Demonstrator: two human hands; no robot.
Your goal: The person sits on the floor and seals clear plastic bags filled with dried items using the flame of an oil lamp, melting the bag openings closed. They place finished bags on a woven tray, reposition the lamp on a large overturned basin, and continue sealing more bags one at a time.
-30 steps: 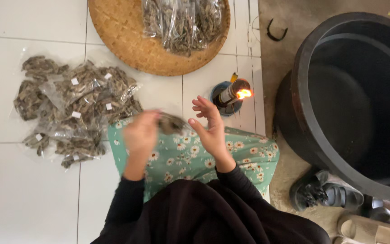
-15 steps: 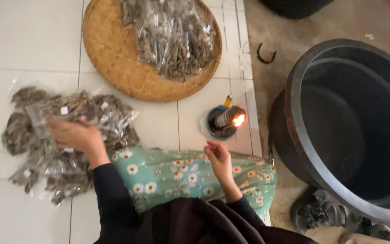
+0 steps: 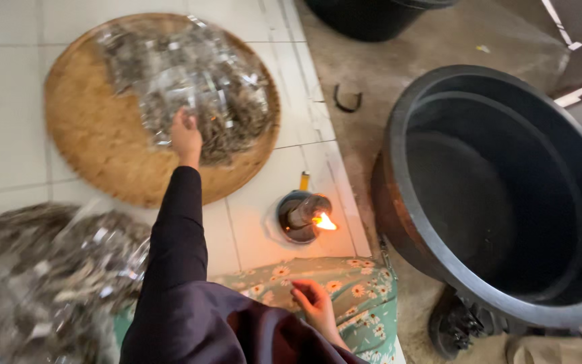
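Reaching at 12 o'clock: left hand point(image 3: 186, 137) is touching the pile of clear packets point(image 3: 190, 84) on the round woven tray point(image 3: 95, 135); fingers are buried in the packets, so grip cannot be told. Right hand point(image 3: 314, 301) is resting at 6 o'clock on the floral cloth point(image 3: 345, 283), fingers loosely curled, holding nothing. Small lit lamp point(image 3: 304, 216) is burning between them; black tub point(image 3: 506, 189) is sitting at 3 o'clock; second packet heap point(image 3: 42, 276) is lying at 8 o'clock.

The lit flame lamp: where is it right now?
In the head view, the lamp sits on the white tiles between the woven tray and the black tub.
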